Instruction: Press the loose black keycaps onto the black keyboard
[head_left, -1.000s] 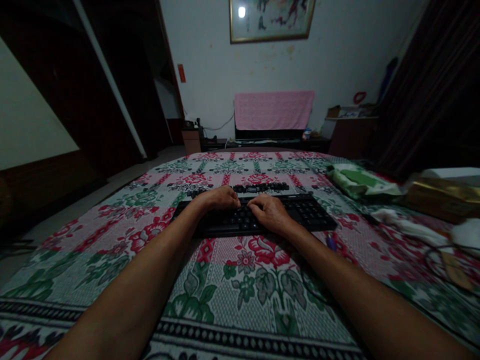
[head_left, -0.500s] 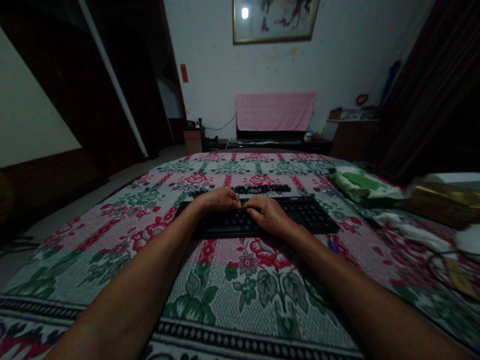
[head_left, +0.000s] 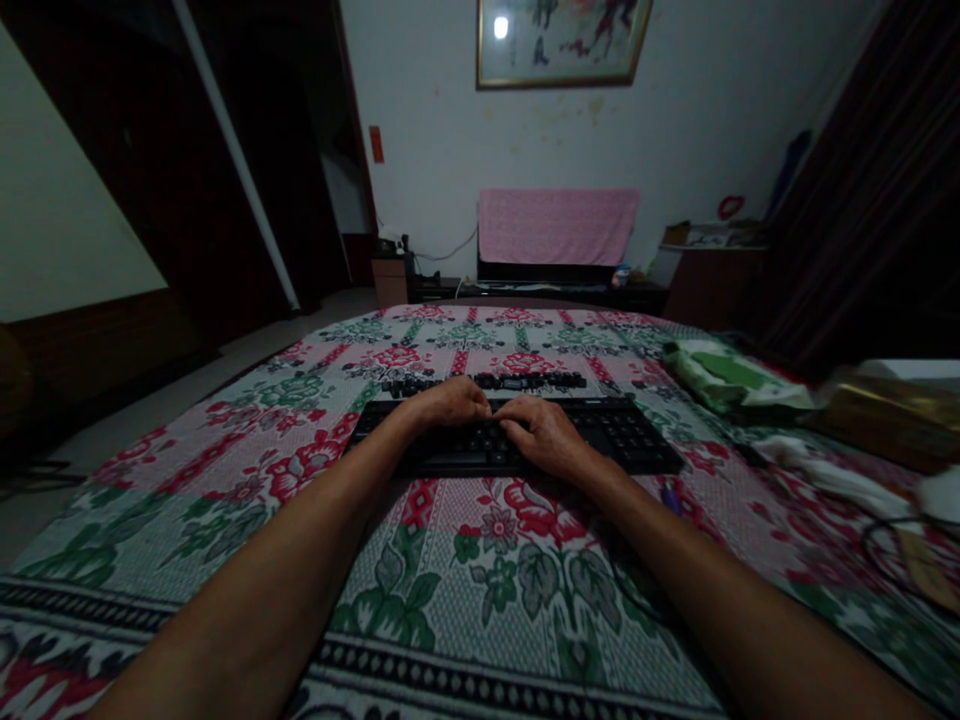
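Note:
A black keyboard lies on the flowered tablecloth in front of me. My left hand is over its upper middle, fingers curled together. My right hand is just beside it, thumb and fingers drawn into a pinch, the fingertips of both hands nearly meeting above the keys. Whatever the fingertips hold, if anything, is too small and dark to make out. Behind the keyboard runs a row of small black pieces, which look like loose keycaps. My left hand partly covers that row.
A purple pen-like item lies by my right forearm. On the right are a green-and-white packet, a golden-brown box, a crumpled white cloth and a dark cable. Beyond the table, a pink cloth hangs over a screen.
The whole view has shifted slightly as my head moved. Both hands stay at the same part of the keyboard, with their fingers still closed.

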